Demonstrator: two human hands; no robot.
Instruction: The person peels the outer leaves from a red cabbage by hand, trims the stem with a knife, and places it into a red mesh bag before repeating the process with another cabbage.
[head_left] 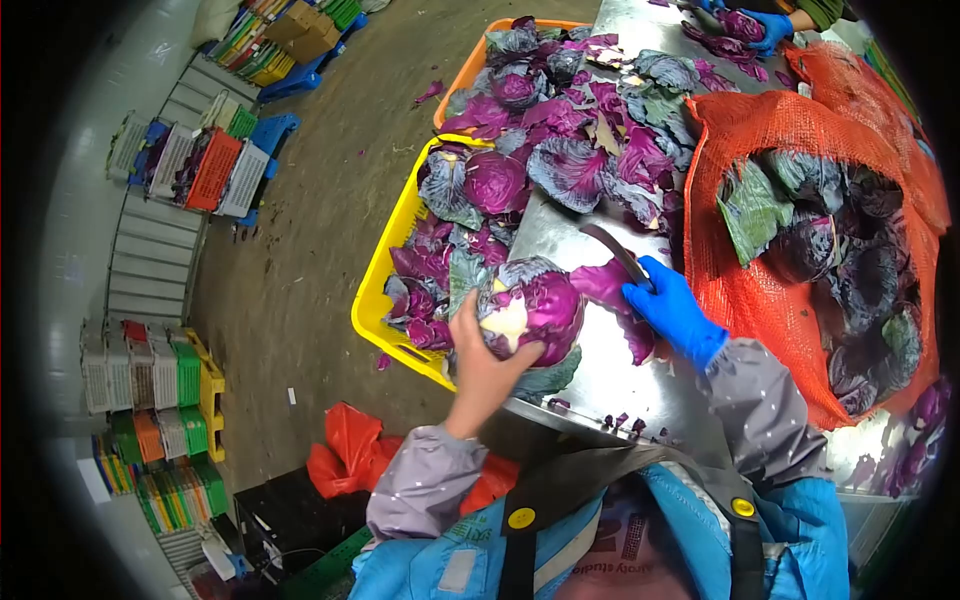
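My bare left hand (pixel 488 358) grips a red cabbage (pixel 552 310) from its left side, with the pale cut stem end showing. The cabbage is over the near-left edge of the metal table (pixel 555 238), beside the yellow crate. In my right hand (pixel 678 312), gloved in blue, is a knife (pixel 612 248) whose dark blade points up and to the left. A loose purple leaf (pixel 602 284) hangs between the cabbage and my gloved fingers. Just below the cabbage, a green outer leaf (pixel 550 376) lies at the table edge.
A yellow crate (pixel 374 280) and an orange crate (pixel 462 82) of cabbage leaves stand left of the table. An open red mesh bag (pixel 735 290) of cabbages is at right. Another person's blue-gloved hand (pixel 770 32) works at the far end. Stacked crates (pixel 160 360) line the wall.
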